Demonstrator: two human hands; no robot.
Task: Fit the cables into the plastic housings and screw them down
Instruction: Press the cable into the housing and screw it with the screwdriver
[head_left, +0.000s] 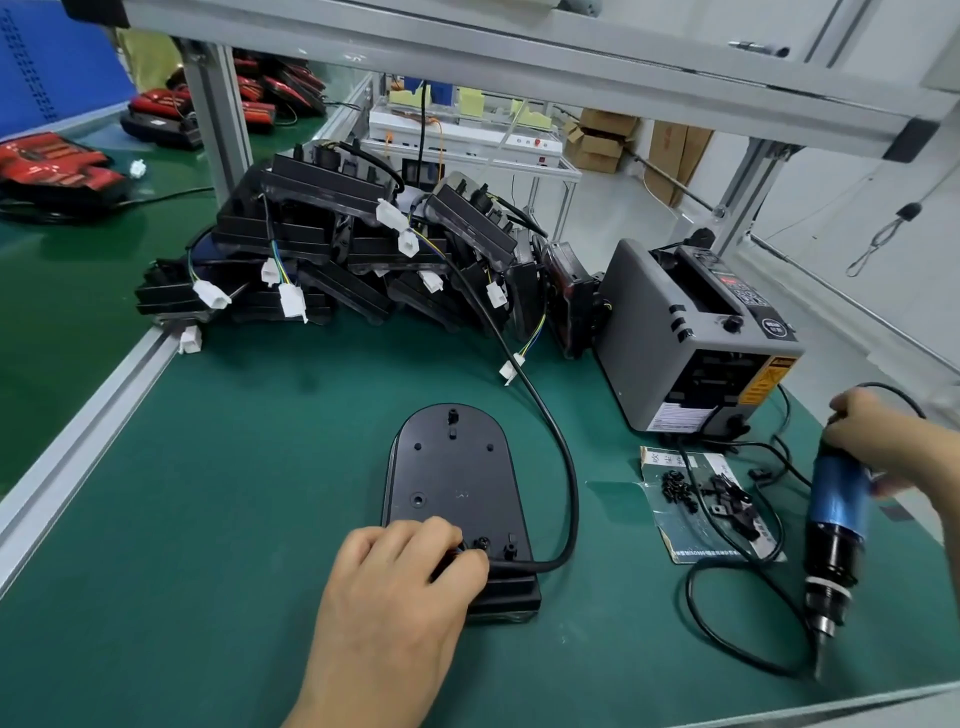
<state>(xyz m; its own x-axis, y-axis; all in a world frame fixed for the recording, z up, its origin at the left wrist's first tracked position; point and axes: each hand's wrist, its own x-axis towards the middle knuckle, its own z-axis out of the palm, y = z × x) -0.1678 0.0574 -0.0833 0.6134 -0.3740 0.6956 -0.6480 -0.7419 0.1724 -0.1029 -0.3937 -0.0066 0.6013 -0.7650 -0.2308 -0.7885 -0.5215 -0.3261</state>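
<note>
Fingers round one cable, one screwdriver.

I can read nothing here. The grey machine's yellow sticker and the leaflet's print are too blurred.

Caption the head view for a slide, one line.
Left hand pinches the black cable at the plastic housing; right hand holds a blue electric screwdriver.
</note>
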